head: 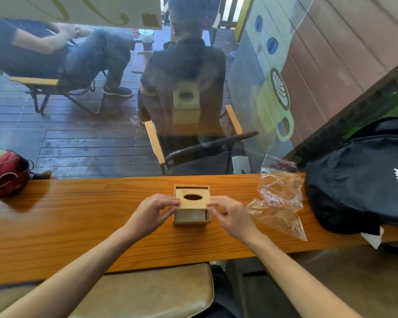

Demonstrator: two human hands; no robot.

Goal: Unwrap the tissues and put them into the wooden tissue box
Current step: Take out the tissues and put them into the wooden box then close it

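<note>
On wooden counter (78, 216), left hand (155, 211) and right hand (228, 214) pinch box lid (192, 200).

— What can't you make out here?
— The lid (192, 199) covers most of the wooden tissue box (191, 220), so the tissues (192, 215) show only at the near end.
— And at the edges?
— The black backpack (363, 180) runs off the right edge, the red helmet (2, 172) off the left.
</note>
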